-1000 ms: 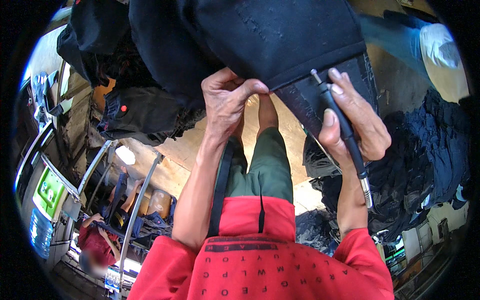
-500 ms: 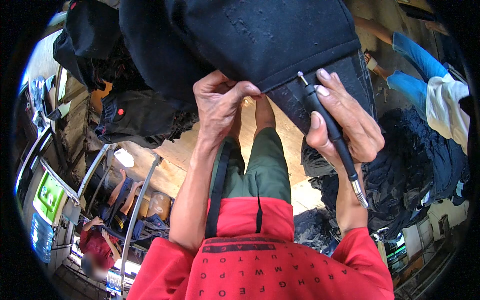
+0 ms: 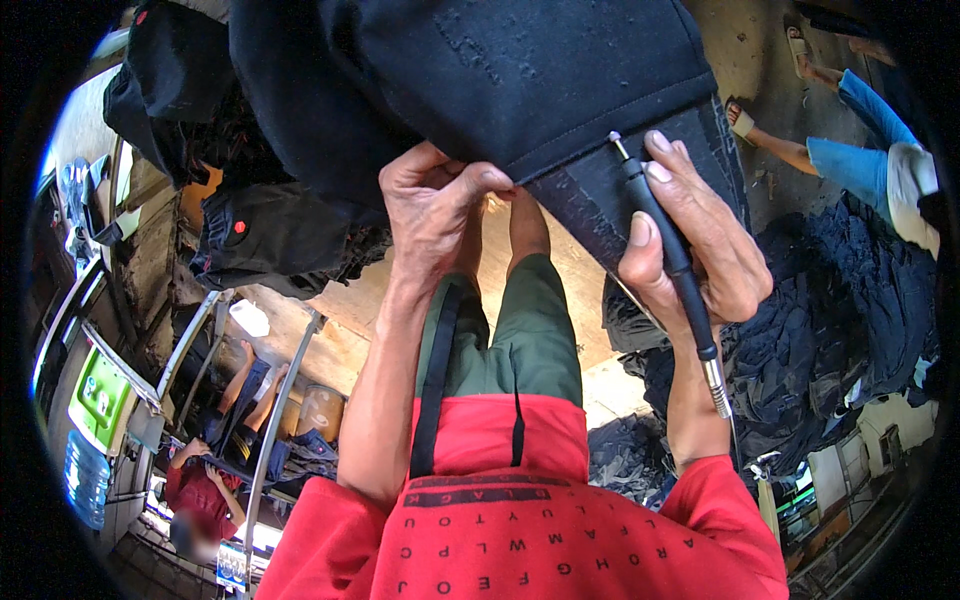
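Note:
A dark navy garment leg [image 3: 560, 80] with a stitched hem is drawn over a flat, scuffed black board [image 3: 585, 200]. My left hand [image 3: 432, 215] pinches the hem's lower corner between thumb and fingers. In my right hand [image 3: 725, 255] lies a slim black rotary tool handpiece [image 3: 660, 225], gripped like a pen. Its small pale rounded bit points up and away, close to the hem edge; whether it touches the cloth I cannot tell. A ribbed metal end of the handpiece shows by my right wrist. Small rough worn marks show on the cloth higher up.
More dark garments [image 3: 290, 235] hang at the left, some with red tags. A big heap of dark clothes [image 3: 820, 330] lies at the right. Another person in blue jeans [image 3: 850, 165] is at the upper right; one in red [image 3: 200, 495] sits lower left, behind metal poles [image 3: 275, 420].
The handpiece and my right hand have shifted slightly right, the bit rising a little toward the hem. My left hand keeps its pinch. The person in jeans has moved to the right.

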The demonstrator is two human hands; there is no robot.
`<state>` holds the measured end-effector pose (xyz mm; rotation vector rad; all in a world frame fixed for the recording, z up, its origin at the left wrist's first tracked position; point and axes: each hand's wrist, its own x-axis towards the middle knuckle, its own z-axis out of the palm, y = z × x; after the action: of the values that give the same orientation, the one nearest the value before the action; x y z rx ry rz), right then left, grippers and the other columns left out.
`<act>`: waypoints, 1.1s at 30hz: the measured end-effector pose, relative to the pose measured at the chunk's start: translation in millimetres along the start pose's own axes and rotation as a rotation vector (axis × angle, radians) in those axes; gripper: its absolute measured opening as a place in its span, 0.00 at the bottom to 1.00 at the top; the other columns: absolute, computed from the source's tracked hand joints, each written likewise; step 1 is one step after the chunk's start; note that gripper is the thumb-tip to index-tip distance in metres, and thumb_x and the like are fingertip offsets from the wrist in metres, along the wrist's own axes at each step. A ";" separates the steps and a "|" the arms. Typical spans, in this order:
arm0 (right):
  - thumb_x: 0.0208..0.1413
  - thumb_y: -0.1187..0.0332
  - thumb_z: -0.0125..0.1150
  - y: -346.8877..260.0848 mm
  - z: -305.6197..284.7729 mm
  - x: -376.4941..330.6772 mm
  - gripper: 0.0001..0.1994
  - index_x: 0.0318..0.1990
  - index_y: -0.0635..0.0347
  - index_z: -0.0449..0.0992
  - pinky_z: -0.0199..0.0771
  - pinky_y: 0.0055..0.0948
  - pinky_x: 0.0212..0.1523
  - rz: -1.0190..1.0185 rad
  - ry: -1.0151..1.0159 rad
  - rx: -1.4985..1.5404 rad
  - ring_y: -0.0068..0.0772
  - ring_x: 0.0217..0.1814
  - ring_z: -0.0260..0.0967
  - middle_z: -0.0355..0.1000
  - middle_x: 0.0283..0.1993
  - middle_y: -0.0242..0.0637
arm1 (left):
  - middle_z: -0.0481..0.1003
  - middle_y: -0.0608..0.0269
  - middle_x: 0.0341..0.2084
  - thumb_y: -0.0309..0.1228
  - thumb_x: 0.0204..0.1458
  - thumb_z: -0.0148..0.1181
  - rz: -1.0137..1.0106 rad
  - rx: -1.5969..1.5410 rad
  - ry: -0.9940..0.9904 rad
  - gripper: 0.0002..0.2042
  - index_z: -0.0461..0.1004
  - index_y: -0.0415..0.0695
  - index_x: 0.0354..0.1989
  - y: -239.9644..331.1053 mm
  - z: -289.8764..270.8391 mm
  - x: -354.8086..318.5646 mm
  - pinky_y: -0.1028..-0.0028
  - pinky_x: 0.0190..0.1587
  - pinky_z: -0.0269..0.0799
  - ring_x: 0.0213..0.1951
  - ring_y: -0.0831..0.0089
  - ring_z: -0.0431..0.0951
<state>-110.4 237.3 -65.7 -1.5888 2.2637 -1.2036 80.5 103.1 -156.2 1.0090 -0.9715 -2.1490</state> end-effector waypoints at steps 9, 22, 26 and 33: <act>0.58 0.77 0.66 -0.7 -7.3 -1.7 0.18 0.56 0.73 0.82 0.81 0.47 0.66 0.053 -0.034 -0.026 0.59 0.63 0.82 0.83 0.55 0.62 | 0.87 0.49 0.32 0.14 0.49 0.75 -0.017 -0.001 0.035 0.09 0.84 0.31 0.39 2.4 3.4 -0.7 0.67 0.42 0.87 0.31 0.65 0.89; 0.51 0.78 0.69 -0.6 -0.6 3.4 0.14 0.46 0.73 0.87 0.87 0.49 0.61 0.110 0.116 -0.062 0.54 0.53 0.87 0.86 0.44 0.55 | 0.87 0.49 0.32 0.13 0.51 0.73 -0.009 0.060 -0.024 0.08 0.84 0.30 0.39 3.2 -1.6 0.9 0.67 0.42 0.88 0.33 0.65 0.89; 0.51 0.78 0.69 0.3 0.4 2.7 0.15 0.47 0.73 0.87 0.86 0.48 0.61 0.129 0.131 -0.082 0.54 0.54 0.87 0.86 0.45 0.56 | 0.87 0.49 0.32 0.12 0.52 0.73 -0.022 0.029 -0.023 0.07 0.83 0.30 0.39 1.7 -3.1 2.0 0.67 0.43 0.88 0.33 0.64 0.89; 0.51 0.78 0.69 3.8 3.4 -0.5 0.16 0.48 0.73 0.87 0.86 0.47 0.61 0.148 0.189 -0.099 0.53 0.54 0.87 0.86 0.48 0.57 | 0.86 0.49 0.32 0.12 0.53 0.72 -0.047 0.035 -0.031 0.06 0.83 0.30 0.38 3.6 -3.8 0.2 0.67 0.44 0.88 0.34 0.64 0.89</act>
<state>-111.3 236.3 -70.7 -1.3595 2.5440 -1.2700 84.1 99.5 -155.1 1.0272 -1.0134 -2.1991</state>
